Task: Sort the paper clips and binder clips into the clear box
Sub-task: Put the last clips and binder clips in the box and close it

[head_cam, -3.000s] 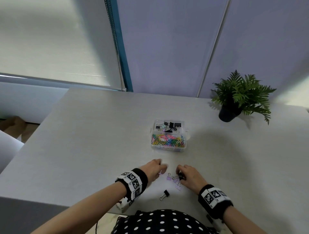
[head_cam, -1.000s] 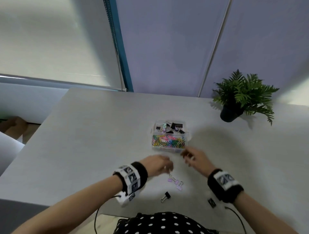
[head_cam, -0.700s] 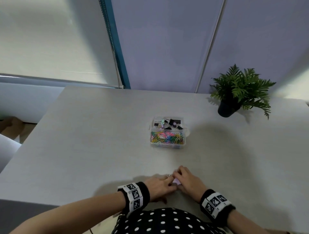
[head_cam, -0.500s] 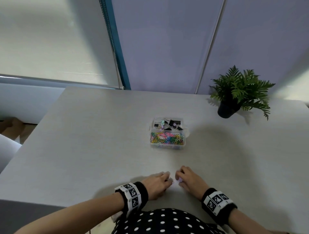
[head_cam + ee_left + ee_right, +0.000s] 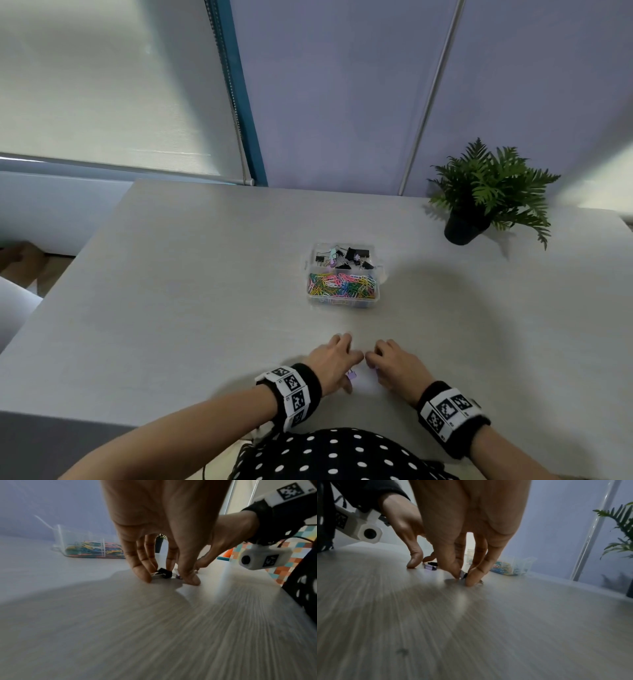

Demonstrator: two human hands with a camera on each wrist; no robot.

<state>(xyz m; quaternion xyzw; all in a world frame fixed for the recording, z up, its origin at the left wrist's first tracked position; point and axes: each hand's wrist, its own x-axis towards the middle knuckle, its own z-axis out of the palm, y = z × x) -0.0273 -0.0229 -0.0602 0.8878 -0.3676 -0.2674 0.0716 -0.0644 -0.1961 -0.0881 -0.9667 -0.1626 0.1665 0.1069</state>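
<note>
Dotted garment (image 5: 342, 455): black with white spots, at the near table edge, between the two forearms.
Wristbands: a black band with white coded tags on each wrist — left band (image 5: 291, 394), right band (image 5: 448, 414).
Left hand (image 5: 334, 366): palm down on the table, fingers curved with their tips on the surface, arched over a black binder clip (image 5: 165, 572). The fingertips (image 5: 142, 573) touch its wire handles, but I cannot tell if they actually pinch it.
Lilac binder clip (image 5: 351, 376): lies on the table just beside the left thumb, between the two hands.
Right hand (image 5: 394, 368): fingers bent down to the table, thumb and forefinger pinched together on a small clip (image 5: 463, 574) at the surface — its colour is hard to read.
Table (image 5: 191, 308): pale wood grain, both hands near its front edge and close together.
Clear box (image 5: 343, 303): stands well beyond the hands, mid-table. Near compartment is filled with coloured paper clips (image 5: 342, 287); far compartment holds binder clips (image 5: 344, 257), mostly black with a few pastel ones.
Potted fern (image 5: 486, 195): in a dark pot, far right, well apart from the box.
Backdrop: a lavender wall (image 5: 342, 85) and a white roller blind (image 5: 102, 85) behind the table.
</note>
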